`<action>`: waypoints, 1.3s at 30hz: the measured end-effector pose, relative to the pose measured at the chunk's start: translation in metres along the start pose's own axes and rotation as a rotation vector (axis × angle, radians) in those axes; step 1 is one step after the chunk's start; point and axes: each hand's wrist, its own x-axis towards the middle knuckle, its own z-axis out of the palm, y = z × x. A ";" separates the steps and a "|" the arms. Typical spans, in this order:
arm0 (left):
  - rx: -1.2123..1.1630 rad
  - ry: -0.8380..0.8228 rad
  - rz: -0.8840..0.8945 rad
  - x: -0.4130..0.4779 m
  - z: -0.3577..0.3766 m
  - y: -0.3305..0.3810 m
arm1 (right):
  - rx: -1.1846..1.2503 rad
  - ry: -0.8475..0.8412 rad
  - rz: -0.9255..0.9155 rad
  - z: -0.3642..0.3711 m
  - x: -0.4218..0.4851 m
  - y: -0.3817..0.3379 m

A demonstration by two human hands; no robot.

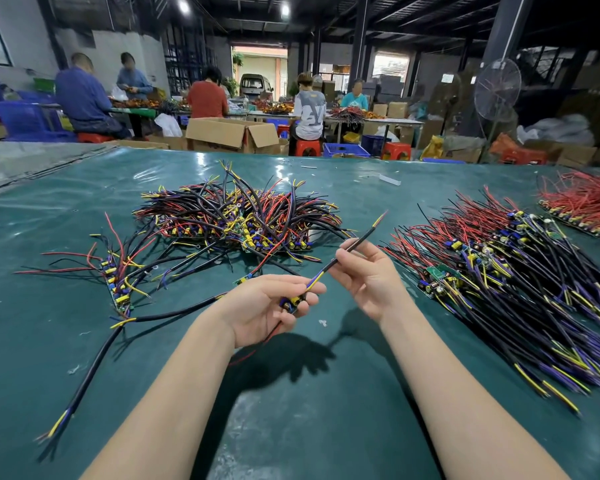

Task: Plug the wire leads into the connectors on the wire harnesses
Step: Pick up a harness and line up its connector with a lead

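Note:
My left hand (pixel 267 306) grips a small circuit board (pixel 293 303) with yellow and blue parts, palm up above the green table. A black cable (pixel 355 243) with yellow and blue leads runs from the board up to the right, ending in red and yellow tips. My right hand (pixel 368 275) pinches this cable near its middle. A thin red wire (pixel 257 348) hangs from the board below my left hand.
A tangled pile of harnesses (pixel 236 216) lies beyond my hands. A row of boards with cables (pixel 520 285) sits at the right, red-wired boards (pixel 586 202) at far right. A few boards (pixel 118 282) and a loose black cable (pixel 94 362) lie left. People work at tables behind.

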 end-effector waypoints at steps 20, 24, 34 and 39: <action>0.385 0.140 -0.015 0.002 0.008 -0.004 | -0.285 0.236 -0.153 -0.005 0.005 0.015; 0.437 0.140 -0.019 0.001 0.005 -0.005 | -0.214 0.130 -0.013 -0.012 0.003 0.007; 0.576 0.039 0.059 0.001 0.008 -0.005 | -0.103 0.027 0.075 0.000 0.003 0.006; 0.657 0.029 0.156 0.001 0.008 -0.008 | -0.146 0.100 -0.047 0.006 0.003 0.012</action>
